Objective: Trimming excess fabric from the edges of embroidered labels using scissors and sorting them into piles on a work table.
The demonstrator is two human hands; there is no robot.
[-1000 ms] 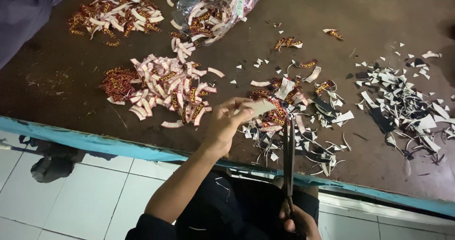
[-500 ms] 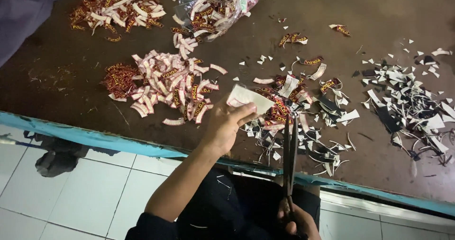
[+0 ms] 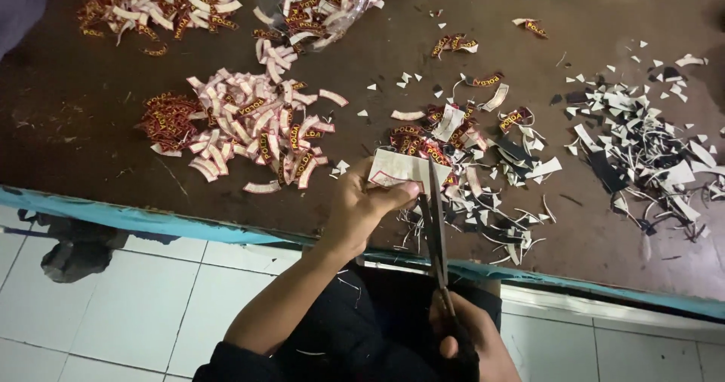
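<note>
Scissors cutting along the patch outline

Table is dark brown, littered all over. Finished curved patches sit in a pile to my left, offcuts in a heap to my right, a clear bag of more at the far edge.

My left hand pinches the white patch sheet, thumb on top, just above the near table edge. My right hand is closed around the scissors, blades at the sheet.

My take: short snips, turn the sheet rather than the blades, thumb clear of the cut line.
</note>
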